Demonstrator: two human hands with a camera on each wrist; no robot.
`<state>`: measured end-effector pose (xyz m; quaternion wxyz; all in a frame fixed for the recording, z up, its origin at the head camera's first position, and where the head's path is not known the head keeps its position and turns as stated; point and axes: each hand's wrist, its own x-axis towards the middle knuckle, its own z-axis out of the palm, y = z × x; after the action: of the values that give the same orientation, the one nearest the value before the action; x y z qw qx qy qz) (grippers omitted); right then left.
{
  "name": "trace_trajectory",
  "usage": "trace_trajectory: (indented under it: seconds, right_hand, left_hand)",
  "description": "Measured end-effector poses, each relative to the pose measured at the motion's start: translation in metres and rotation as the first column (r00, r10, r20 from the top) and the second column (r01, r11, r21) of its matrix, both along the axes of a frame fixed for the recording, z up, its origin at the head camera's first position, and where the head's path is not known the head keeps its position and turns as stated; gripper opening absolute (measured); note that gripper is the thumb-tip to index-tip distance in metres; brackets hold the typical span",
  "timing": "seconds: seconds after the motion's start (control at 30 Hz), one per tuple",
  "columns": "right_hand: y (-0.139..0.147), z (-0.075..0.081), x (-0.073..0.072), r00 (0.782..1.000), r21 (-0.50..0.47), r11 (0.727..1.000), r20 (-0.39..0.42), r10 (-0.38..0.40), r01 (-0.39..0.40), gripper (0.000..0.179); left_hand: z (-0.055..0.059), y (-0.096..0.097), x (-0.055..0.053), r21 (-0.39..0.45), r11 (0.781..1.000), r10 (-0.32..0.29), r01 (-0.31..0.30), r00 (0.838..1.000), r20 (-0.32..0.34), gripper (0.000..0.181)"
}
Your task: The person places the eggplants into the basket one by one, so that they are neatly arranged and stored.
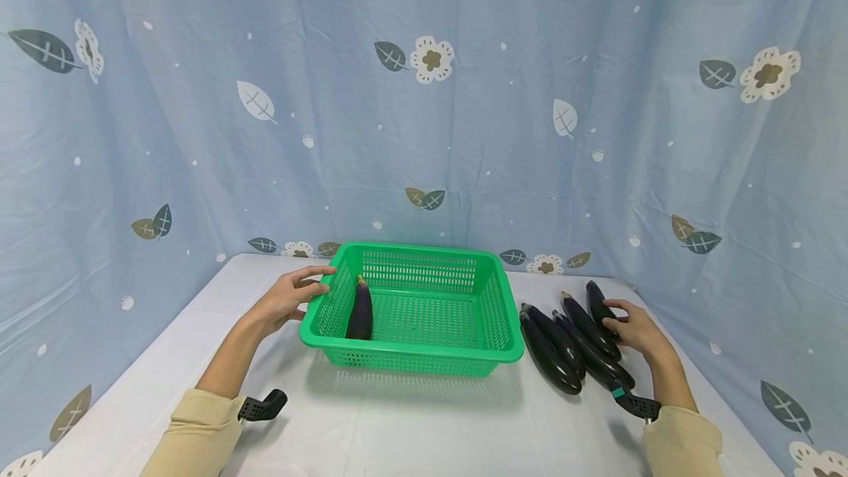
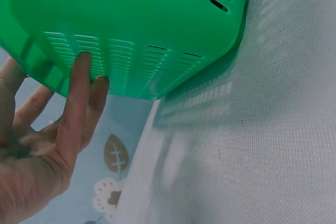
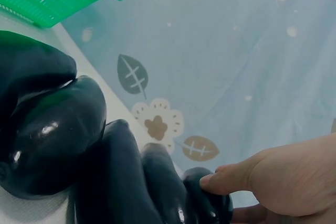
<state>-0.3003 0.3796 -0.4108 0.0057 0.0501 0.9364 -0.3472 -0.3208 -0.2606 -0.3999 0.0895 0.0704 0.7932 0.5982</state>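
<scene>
A green plastic basket point(image 1: 414, 351) with slotted walls stands mid-table. My left hand point(image 1: 286, 300) grips its left rim; in the left wrist view, fingertips of that hand point(image 2: 47, 140) press on the outer wall point(image 2: 142, 51). One dark eggplant point(image 1: 360, 313) lies inside along the basket's left wall, stem end away from me. On the right, my right hand point(image 1: 634, 327) pinches the farthest-right eggplant point(image 1: 598, 305) of a group, thumb on its near side, its lower end partly covered by the hand. In the right wrist view, the thumb of the hand point(image 3: 283, 179) touches this glossy eggplant point(image 3: 214, 203).
Several more eggplants point(image 1: 548, 355) lie side by side between the basket and my right hand, stems pointing away. A white cloth point(image 1: 397, 425) covers the table. Behind it hangs a blue patterned curtain point(image 1: 331, 131). Black wrist mounts point(image 1: 263, 406) sit below both hands.
</scene>
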Motion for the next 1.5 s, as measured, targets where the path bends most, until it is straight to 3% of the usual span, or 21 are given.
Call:
trace_trajectory:
  seconds: [0.67,1.0,1.5]
  right_hand:
    - [-0.010,0.016,0.008,0.999,-0.014,1.000,-0.039,0.025,-0.026,0.051]
    - [-0.017,0.023,0.012,0.995,-0.139,0.988,-0.080,0.059,-0.070,0.053]
    - [-0.025,0.032,0.015,0.986,-0.204,0.972,-0.140,0.089,-0.116,0.056]
  left_hand:
    - [-0.001,-0.001,0.001,-0.006,1.000,-0.012,0.012,1.000,-0.007,0.057]
    - [-0.002,-0.002,-0.001,0.010,1.000,-0.020,0.020,1.000,-0.007,0.061]
    - [-0.002,-0.002,0.000,0.012,1.000,-0.018,0.018,1.000,-0.006,0.060]
